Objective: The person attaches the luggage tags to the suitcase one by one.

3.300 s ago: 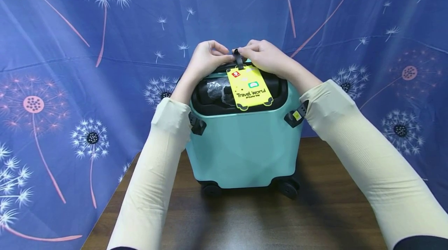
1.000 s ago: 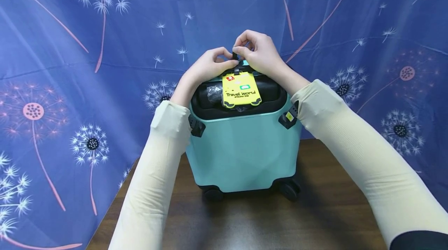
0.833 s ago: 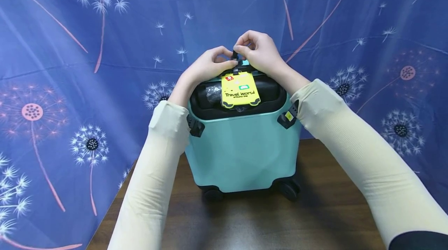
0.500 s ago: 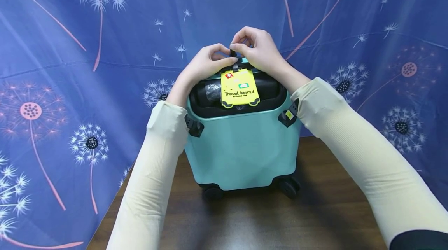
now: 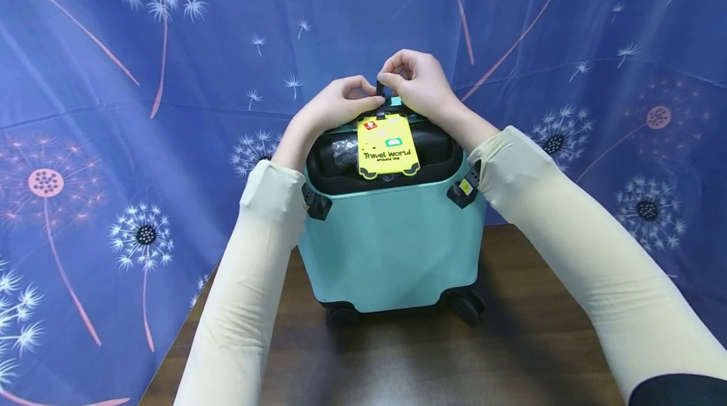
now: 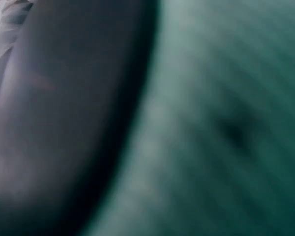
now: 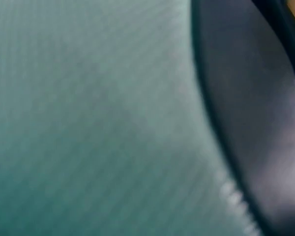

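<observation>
A small teal suitcase (image 5: 392, 248) stands upright in the head view. Its top has a black recessed panel. A yellow luggage tag (image 5: 388, 147) lettered "Travel World" lies against that panel, hanging by a black strap (image 5: 380, 88) at the top handle. With thumb and fingertips my right hand (image 5: 421, 83) pinches the strap's upper end above the handle. Lower down, my left hand (image 5: 335, 106) pinches the strap beside the handle, its fingers partly covering it. Both wrist views show only blurred teal shell (image 6: 226, 98) and black panel (image 7: 250, 98), no fingers.
The suitcase's black wheels (image 5: 466, 306) rest on a brown wooden table (image 5: 386, 362). A blue dandelion-print cloth (image 5: 238, 21) hangs behind and at the left. Clear plastic wrap (image 5: 344, 153) clings to the black panel left of the tag.
Since the earliest frame, the tag has dropped lower and straightened. The right hand has risen with the strap's end, which now points up. Over the last second both hands barely move.
</observation>
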Available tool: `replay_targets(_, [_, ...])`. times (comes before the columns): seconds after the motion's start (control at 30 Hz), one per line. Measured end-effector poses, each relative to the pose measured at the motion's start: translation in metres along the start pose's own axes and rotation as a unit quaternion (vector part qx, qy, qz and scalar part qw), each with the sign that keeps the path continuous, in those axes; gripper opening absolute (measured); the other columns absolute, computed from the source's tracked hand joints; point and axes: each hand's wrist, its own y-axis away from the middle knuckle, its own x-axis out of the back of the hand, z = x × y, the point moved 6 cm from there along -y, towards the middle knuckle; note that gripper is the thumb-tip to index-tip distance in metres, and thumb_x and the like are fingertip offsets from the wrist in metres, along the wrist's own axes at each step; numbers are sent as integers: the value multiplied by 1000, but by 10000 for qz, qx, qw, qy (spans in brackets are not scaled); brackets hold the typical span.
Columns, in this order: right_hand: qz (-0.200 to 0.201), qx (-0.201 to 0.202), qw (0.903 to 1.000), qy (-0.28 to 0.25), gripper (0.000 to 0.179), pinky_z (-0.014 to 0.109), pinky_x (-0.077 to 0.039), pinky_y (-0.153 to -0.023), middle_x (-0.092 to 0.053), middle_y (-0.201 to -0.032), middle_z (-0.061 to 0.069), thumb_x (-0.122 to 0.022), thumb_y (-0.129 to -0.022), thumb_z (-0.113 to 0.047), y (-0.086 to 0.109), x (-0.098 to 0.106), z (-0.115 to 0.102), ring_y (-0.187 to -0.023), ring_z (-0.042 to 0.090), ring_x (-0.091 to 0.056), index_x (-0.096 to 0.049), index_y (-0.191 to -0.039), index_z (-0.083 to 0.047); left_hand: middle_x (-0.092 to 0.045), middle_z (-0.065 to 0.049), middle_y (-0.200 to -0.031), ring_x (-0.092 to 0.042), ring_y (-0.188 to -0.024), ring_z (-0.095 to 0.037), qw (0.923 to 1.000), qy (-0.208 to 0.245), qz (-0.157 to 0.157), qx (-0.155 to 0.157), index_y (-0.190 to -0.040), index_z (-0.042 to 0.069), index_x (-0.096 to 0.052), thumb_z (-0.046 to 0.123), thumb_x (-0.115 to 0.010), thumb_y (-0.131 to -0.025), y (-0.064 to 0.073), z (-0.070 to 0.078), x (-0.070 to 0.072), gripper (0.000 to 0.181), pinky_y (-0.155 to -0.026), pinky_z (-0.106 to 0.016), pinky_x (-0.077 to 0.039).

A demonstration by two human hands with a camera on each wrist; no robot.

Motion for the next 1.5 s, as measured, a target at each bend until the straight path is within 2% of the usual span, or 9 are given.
replay_targets(0.17, [52, 801, 9963, 321, 9, 23, -35, -63, -57, -83, 4, -57, -94, -14, 3, -3, -11, -70, 12, -47, -60, -92, -6, -59, 0, -83, -50, -70, -15, 10000, -9, -87, 35, -97, 16, -54, 37, -57, -93, 0, 1, 0, 22, -73, -24, -41])
replay_targets(0.23, [123, 921, 9949, 386, 8, 22, -35, -64, -57, -84, 4, -57, -94, -13, 4, -2, -14, -71, 12, -47, -59, -92, -5, -57, 1, -80, -48, -65, -15, 10000, 2, -86, 8, -95, 15, -53, 36, -56, -93, 0, 2, 0, 21, -70, -25, -42])
replay_targets(0.43, [299, 335, 9988, 183, 10, 21, -38, -63, -57, -79, 2, -56, -94, -14, 1, 2, -5, -72, 18, -55, -60, -93, -5, -58, 2, -82, -49, -70, -14, 9998, 83, -177, -10, -104, 13, -53, 34, -56, -93, 0, 2, -2, 23, -71, -25, -42])
replay_targets(0.57, [194, 124, 9997, -123, 13, 22, -42, -67, -56, -76, -3, -57, -94, -17, 0, 2, 0, -78, 25, -58, -61, -95, -5, -60, -1, -93, -52, -79, -14, 9998, 91, -176, 91, -118, 12, -52, 35, -55, -94, 0, 0, -4, 34, -78, -24, -42])
replay_targets(0.67, [32, 42, 9988, -495, 12, 24, -44, -70, -55, -76, -4, -57, -94, -17, 0, 1, 2, -76, 20, -57, -60, -96, -5, -62, -3, -99, -54, -83, -13, 9998, 32, -79, 162, -125, 11, -51, 38, -54, -94, 1, -2, -4, 42, -80, -23, -42])
replay_targets(0.8, [-61, -198, 9944, -1035, 10, 26, -46, -70, -58, -78, -5, -59, -93, -16, 1, 1, 5, -71, 16, -57, -58, -98, -7, -63, -2, -90, -55, -78, -12, 9998, -34, 154, 155, -117, 9, -59, 40, -55, -93, 2, -3, -4, 39, -75, -22, -43])
replay_targets(0.93, [31, -459, 9916, -1212, 15, 25, -45, -64, -62, -79, -7, -62, -91, -18, 1, 2, 7, -68, 17, -57, -64, -101, -7, -63, 0, -82, -55, -74, -11, 9993, -18, 374, -5, -109, 9, -62, 37, -57, -93, 3, -3, -2, 33, -74, -21, -43])
replay_targets(1.23, [19, -644, 9933, -960, 28, 24, -44, -70, -66, -93, -2, -64, -90, -24, 2, 4, 7, -75, 11, -55, -71, -107, -4, -63, -1, -87, -55, -79, -13, 9997, -74, 211, 76, -112, 11, -59, 39, -58, -91, 5, -3, -2, 35, -77, -22, -43])
replay_targets(1.5, [-378, -259, 9980, 425, 32, 23, -35, -61, -64, -98, 5, -58, -92, -33, 7, 7, 3, -66, 10, -47, -72, -108, -9, -65, -2, -93, -57, -81, -11, 9996, 283, 71, -12, -114, 9, -59, 36, -59, -92, 3, 1, -7, 34, -78, -22, -44])
